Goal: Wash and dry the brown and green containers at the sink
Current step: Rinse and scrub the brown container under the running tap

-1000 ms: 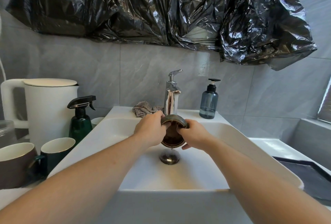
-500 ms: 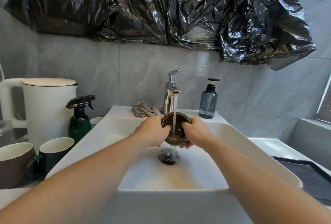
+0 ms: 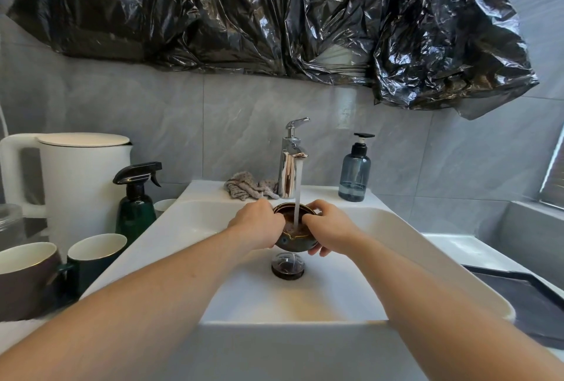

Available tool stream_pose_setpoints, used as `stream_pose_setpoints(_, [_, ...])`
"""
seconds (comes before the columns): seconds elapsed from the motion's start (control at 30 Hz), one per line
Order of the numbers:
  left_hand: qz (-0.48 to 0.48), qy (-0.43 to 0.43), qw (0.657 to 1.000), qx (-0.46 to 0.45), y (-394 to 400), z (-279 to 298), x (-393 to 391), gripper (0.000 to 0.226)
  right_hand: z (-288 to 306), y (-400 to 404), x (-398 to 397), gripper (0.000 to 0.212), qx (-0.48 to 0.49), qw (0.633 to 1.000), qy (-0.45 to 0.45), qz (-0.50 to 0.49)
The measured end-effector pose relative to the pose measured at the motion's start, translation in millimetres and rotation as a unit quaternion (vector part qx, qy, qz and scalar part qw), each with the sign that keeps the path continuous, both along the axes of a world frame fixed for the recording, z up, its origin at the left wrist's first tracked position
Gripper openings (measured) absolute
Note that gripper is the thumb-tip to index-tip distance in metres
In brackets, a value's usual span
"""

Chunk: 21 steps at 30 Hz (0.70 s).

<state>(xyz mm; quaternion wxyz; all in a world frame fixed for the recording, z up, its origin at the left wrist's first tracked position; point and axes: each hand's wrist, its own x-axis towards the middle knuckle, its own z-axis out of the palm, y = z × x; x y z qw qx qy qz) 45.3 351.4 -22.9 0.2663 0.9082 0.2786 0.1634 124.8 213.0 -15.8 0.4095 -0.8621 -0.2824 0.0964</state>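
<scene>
Water point(image 3: 298, 191) runs from chrome tap point(image 3: 290, 164) straight into brown container point(image 3: 288, 228), which is held over white sink point(image 3: 396, 234), above the drain point(image 3: 287, 266). Left hand point(image 3: 256, 226) grips the container's left side, fingers curled round rim and wall. Right hand point(image 3: 328, 228) holds the right side, thumb hooked over the rim, other fingers wrapped under the base. Container upright, mouth up, w/ the stream landing inside; a thin trickle drops from its underside onto the drain.

On the sink's back ledge: crumpled grey cloth point(image 3: 248, 190) just left of tap, blue-grey soap pump bottle point(image 3: 354, 170) right of tap, partly filled.

Bench on the left carries a white kettle point(image 3: 82, 173), dark green spray bottle point(image 3: 135, 197) w/ black trigger just beside sink edge, and two mugs at the near corner: brown mug point(image 3: 24, 280) and green mug point(image 3: 94, 255), both upright, white inside, side by side & touching or nearly so. Rim of a small white cup point(image 3: 163, 205) peeks out behind the spray bottle.

Black plastic sheet point(image 3: 274, 14) hangs crumpled across the upper wall over grey tiles. Dark tray point(image 3: 525, 298) sits far right, beyond sink edge.
</scene>
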Motion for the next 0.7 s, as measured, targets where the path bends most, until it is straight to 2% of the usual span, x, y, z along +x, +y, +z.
stream_pose_setpoints(0.17, [0.022,-0.005,0.998,-0.053,3.0,1.7,0.1,0.028,1.3,0.1,0.8,0.039,0.067,0.998,0.004,0.001])
stream_pose_setpoints(0.43, [0.004,0.007,0.997,-0.074,2.6,-2.1,-3.0,0.033,-0.2,-1.7,0.2,0.037,0.008,1.000,0.009,0.012])
stream_pose_setpoints(0.7, [-0.012,0.021,0.996,-0.084,2.8,-3.4,-3.3,0.031,1.1,-3.4,0.7,0.040,-0.002,1.000,0.010,0.006])
